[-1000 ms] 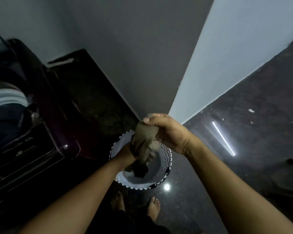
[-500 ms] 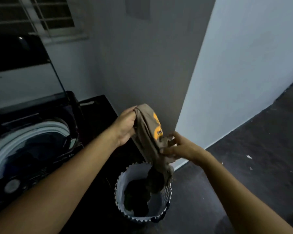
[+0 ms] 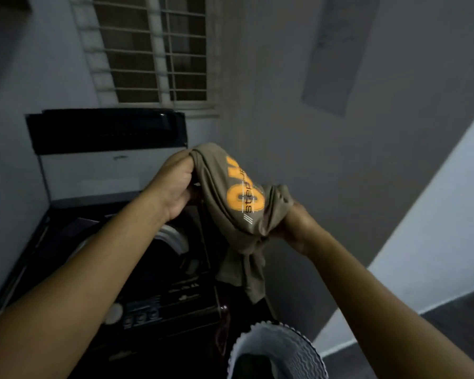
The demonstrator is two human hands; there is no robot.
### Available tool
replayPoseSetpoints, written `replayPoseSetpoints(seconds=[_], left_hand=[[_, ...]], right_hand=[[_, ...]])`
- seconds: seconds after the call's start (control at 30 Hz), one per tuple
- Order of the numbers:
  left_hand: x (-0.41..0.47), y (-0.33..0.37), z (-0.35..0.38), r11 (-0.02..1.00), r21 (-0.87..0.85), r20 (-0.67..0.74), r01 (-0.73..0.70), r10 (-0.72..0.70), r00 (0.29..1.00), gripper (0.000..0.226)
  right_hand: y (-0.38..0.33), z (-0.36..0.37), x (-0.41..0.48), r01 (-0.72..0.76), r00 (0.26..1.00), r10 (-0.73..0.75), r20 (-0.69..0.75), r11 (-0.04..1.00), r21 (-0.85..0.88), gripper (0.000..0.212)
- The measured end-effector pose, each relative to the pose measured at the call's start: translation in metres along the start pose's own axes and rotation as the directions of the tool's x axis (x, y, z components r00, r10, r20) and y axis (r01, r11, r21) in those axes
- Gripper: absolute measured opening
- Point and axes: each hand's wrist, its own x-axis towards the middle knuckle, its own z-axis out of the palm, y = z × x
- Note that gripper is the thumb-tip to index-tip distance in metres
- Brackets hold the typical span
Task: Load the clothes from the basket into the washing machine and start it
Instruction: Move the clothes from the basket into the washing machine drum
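Olive-brown T-shirt is bunched betw. both our hands, up in the air over the right edge of the washing machine, w/ its tail hanging above the basket. Our left hand grips the top fold, fingers curled round the cloth; our right hand clutches the lower bunch. Shirt print: big orange letters, creased, poss. "ON", crossed by a small dark word starting "step", rest folded away. Washer lid stands open at the back edge; front panel labels too blurred to read. Basket sits just beside the washer's right side.
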Motion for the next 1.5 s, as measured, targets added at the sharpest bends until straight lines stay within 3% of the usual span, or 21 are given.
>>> replayPoseSetpoints(seconds=[0.13,0.33,0.53,0.73,0.87,1.17,1.5], left_hand=[[0.001,0.003,-0.090,0.997,0.074,-0.118,0.024,-0.015,0.993,0.016],[0.004,-0.005,-0.195,0.977,0.191,-0.211,0.096,-0.055,0.976,0.023],[0.009,-0.028,-0.275,0.957,0.212,-0.297,0.200,-0.131,0.946,0.019],[0.004,-0.070,-0.322,0.901,0.339,-0.274,0.270,-0.181,0.945,0.017],[0.002,-0.099,-0.342,0.835,0.421,-0.200,0.356,-0.297,0.934,0.024],[0.015,-0.119,-0.327,0.802,0.469,-0.100,0.370,-0.368,0.925,0.017],[0.058,-0.113,-0.172,0.829,0.520,0.166,0.207,-0.336,0.927,0.019]], right_hand=[[-0.061,0.084,0.026,0.066,0.992,-0.080,0.096,0.987,0.146,0.056],[-0.091,0.196,0.054,0.117,0.962,-0.156,0.223,0.977,0.180,0.059],[-0.052,0.272,0.089,0.051,0.960,-0.036,0.277,0.998,-0.046,0.026],[0.012,0.303,0.115,-0.040,0.951,0.129,0.282,0.953,-0.301,0.020],[0.046,0.298,0.126,-0.158,0.925,0.271,0.267,0.912,-0.378,0.016],[0.059,0.271,0.133,-0.244,0.921,0.320,0.222,0.918,-0.313,0.012],[0.043,0.152,0.092,-0.233,0.966,0.254,0.056,0.939,-0.252,0.014]])
